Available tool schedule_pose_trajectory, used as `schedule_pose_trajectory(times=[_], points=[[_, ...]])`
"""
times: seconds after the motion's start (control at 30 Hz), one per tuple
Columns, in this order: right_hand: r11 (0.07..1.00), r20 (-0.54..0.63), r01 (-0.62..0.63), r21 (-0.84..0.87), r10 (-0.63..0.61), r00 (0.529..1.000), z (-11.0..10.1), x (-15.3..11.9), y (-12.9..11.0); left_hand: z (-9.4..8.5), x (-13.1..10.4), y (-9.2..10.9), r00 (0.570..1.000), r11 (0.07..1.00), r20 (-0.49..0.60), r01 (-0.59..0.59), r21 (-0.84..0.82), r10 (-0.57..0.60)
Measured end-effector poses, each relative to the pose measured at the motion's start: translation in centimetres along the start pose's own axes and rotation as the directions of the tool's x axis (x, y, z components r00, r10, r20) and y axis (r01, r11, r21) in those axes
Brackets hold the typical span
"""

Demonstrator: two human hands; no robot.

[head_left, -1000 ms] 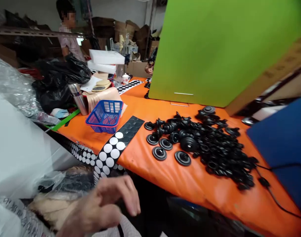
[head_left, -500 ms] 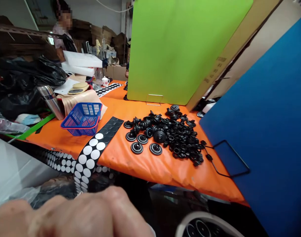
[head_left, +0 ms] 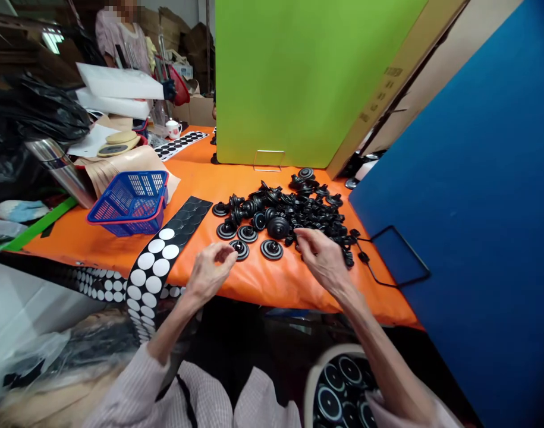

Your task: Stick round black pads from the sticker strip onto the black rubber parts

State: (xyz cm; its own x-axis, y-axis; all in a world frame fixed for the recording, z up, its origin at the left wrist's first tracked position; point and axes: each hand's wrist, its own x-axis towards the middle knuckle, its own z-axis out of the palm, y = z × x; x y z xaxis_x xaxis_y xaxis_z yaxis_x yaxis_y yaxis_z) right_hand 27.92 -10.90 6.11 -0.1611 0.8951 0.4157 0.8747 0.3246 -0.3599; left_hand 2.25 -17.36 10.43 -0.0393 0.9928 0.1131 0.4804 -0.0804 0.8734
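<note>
My left hand [head_left: 210, 270] is at the front of the table, fingers loosely bent. Its fingertips come up to the edge of a black ringed disc [head_left: 241, 250] with a raised centre. My right hand [head_left: 323, 257] reaches over the near side of a heap of small black parts [head_left: 316, 215], thumb and fingers apart; some parts are hidden behind it. Between the hands lies another ringed disc [head_left: 272, 250]. A black strip of round white stickers [head_left: 154, 285] lies left of my left hand and hangs over the table edge.
A blue basket [head_left: 133, 229] and a steel flask [head_left: 60, 169] stand at left. A green panel [head_left: 307, 77] rises behind the heap, a blue panel [head_left: 468, 196] at right. Below is a bucket [head_left: 310, 380] of black discs. A person [head_left: 124, 41] stands at the back left.
A hand that was close to the camera, low in the view, is gone from there. Both my hands now reach out over the table. The view has tilted down and shifted somewhat right.
</note>
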Motion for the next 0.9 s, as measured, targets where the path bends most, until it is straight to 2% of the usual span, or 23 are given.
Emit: schedule_pose_trajectory(times=[0.03,0.07,0.13,0.2,0.33,0.43,0.5,0.6,0.73,0.83,0.9], points=[[1.000,0.038,-0.007,-0.019,0.007,0.999,0.8,0.1,0.1,1.4,1.3,-1.6,1.000,0.984,-0.029,0.014,0.180,-0.008],[0.999,0.079,-0.012,-0.043,0.015,0.997,1.5,0.3,0.2,2.7,2.3,-3.0,0.999,0.973,-0.046,0.023,0.231,-0.013],[0.995,0.145,-0.013,-0.095,0.027,0.989,2.8,0.7,0.4,4.6,3.6,-4.9,0.998,0.957,-0.058,0.019,0.288,-0.002],[0.991,0.185,-0.006,-0.133,0.031,0.982,3.5,1.0,0.6,5.7,4.1,-5.8,0.999,0.957,-0.053,0.003,0.291,0.013],[0.989,0.217,0.016,-0.149,0.017,0.976,3.8,1.4,1.0,6.2,4.1,-5.8,0.998,0.966,-0.048,-0.028,0.256,0.041],[0.993,0.198,0.015,-0.118,0.008,0.980,3.5,1.3,1.0,6.2,3.8,-5.8,0.999,0.984,-0.041,-0.023,0.178,0.031],[0.997,0.157,0.003,-0.080,0.010,0.988,3.3,0.8,0.6,6.0,3.7,-5.8,0.999,0.994,-0.041,0.017,0.106,-0.013],[1.000,0.070,-0.007,0.015,0.006,0.998,3.5,-1.1,-0.6,5.3,3.6,-5.5,0.984,0.979,-0.017,0.175,-0.103,-0.178],[0.989,0.017,0.034,0.143,-0.037,0.999,4.5,-5.1,-2.0,3.7,3.0,-4.4,0.921,0.839,0.193,0.389,-0.380,-0.339],[0.983,0.003,0.032,0.182,-0.033,0.999,4.9,-7.3,-2.3,2.5,2.1,-3.4,0.834,0.581,0.336,0.548,-0.603,-0.438],[0.980,-0.003,0.017,0.199,-0.017,1.000,4.9,-7.9,-2.1,2.1,1.3,-2.9,0.803,0.435,0.408,0.583,-0.686,-0.434]])
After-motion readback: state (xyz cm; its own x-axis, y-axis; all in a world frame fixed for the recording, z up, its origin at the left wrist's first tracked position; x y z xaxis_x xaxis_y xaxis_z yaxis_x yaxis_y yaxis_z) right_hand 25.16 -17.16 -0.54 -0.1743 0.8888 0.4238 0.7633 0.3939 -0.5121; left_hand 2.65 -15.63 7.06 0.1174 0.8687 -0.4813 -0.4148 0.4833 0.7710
